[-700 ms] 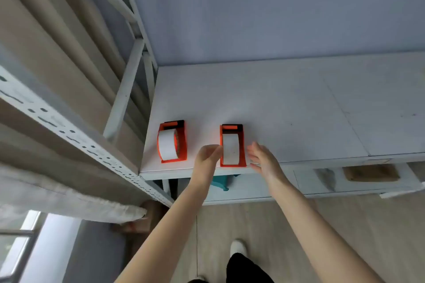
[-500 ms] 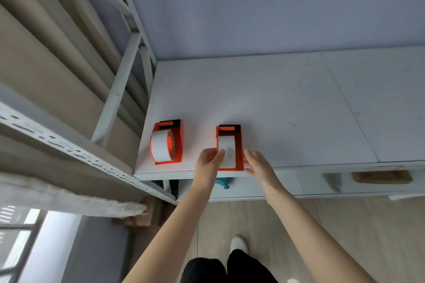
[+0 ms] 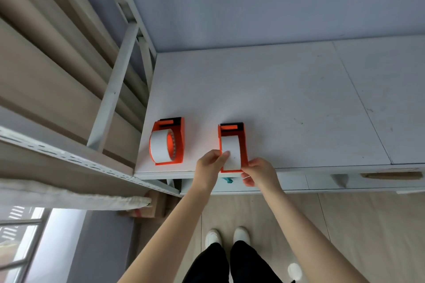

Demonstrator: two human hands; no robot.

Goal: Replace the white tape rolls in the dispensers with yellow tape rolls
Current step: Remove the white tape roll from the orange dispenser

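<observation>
Closing in on the nearer dispenser [image 3: 232, 147] at the table [image 3: 287, 103] front edge: vs. approx. half a sec. ago, left hand [image 3: 208, 167] now pressed against dispenser's left side w/ thumb tip on the white tape roll [image 3: 231, 153], right hand [image 3: 258, 173] drawn in from slightly apart to touch the orange shell's near right corner. Both hands only loosely curled, fingers partly bent, not clamped round anything; contact looks like a first pinch rather than a firm hold, though whether the right fingers hook under the shell's rim can't be told. Means, prob., start of step one, i.e. steadying the shell and working the white roll free. Roll seated in its cradle, upright on edge, running front to back. Second dispenser [image 3: 169, 142], to the left nr. the table's corner, untouched, its own white roll [image 3: 161, 146] in place w/ orange hub showing. No yellow rolls visible anywhere in view, so replacements must come from off-frame. Task judged barely begun: nothing removed, nothing swapped. Metal shelving [image 3: 110, 99] at left, floor [image 3: 345, 225] and white shoes [image 3: 226, 236] below.
</observation>
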